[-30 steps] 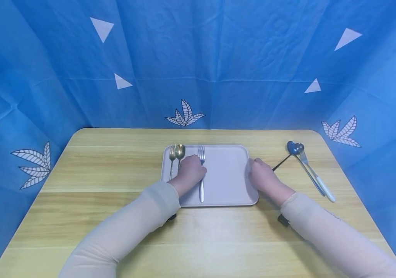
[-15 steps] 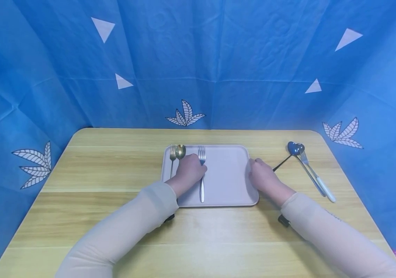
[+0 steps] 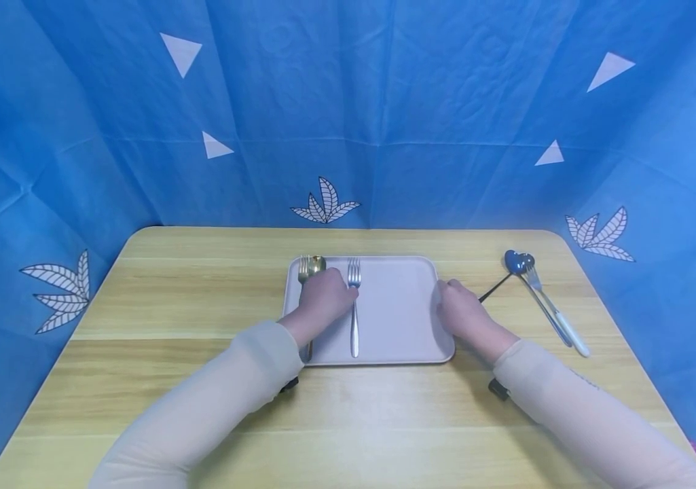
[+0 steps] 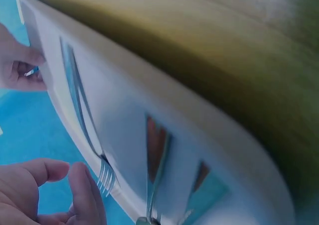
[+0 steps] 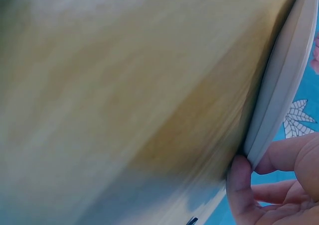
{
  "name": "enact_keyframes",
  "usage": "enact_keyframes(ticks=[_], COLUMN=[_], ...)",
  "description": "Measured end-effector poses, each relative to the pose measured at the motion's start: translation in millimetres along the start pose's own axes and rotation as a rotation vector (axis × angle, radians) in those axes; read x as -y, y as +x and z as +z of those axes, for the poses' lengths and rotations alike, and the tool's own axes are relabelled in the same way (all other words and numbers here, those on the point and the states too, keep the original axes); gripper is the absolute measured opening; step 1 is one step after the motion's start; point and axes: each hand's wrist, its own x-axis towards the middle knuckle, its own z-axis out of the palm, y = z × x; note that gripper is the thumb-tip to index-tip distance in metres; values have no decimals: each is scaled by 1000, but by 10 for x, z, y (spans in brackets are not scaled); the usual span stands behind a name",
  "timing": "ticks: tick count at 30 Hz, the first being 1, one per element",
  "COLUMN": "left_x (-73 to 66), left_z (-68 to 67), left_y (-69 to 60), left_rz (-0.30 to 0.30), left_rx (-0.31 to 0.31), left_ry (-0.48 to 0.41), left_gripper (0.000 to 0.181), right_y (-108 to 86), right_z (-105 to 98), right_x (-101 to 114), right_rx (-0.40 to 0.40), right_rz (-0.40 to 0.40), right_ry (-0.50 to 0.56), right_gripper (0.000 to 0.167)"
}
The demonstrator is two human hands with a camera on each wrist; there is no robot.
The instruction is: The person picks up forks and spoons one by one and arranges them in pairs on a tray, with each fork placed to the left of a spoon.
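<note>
Blue patterned cloth (image 3: 378,102) hung behind. Centre frame: left hand (image 3: 324,299), loosely curled, gripping nothing, had shifted leftward; silver metal fork (image 3: 355,336) stayed on pale lilac rectangular tray (image 3: 403,312), placement apparently settled. Right hand (image 3: 465,309) pinched tray's right edge.

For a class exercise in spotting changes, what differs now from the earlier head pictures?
The left hand has shifted left, toward the gold fork, hiding more of the gold spoon. No grasp or release plainly shows. The right hand still pinches the right edge of the tray; the silver fork and white-handled fork stayed put.
</note>
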Motion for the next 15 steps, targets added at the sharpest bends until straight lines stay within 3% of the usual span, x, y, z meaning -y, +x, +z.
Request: enact_keyframes(ticks=[4, 15], left_x=[51, 217], left_z=[-67, -284], left_y=[6, 3], left_rz=[-26, -12], left_rx=[15, -5], left_ry=[9, -19], left_gripper=[41, 46], right_y=[8, 16], right_z=[13, 16], right_x=[-9, -7], right_rx=[-1, 8], right_rz=[-5, 5], right_ry=[-7, -8], right_gripper=[43, 44])
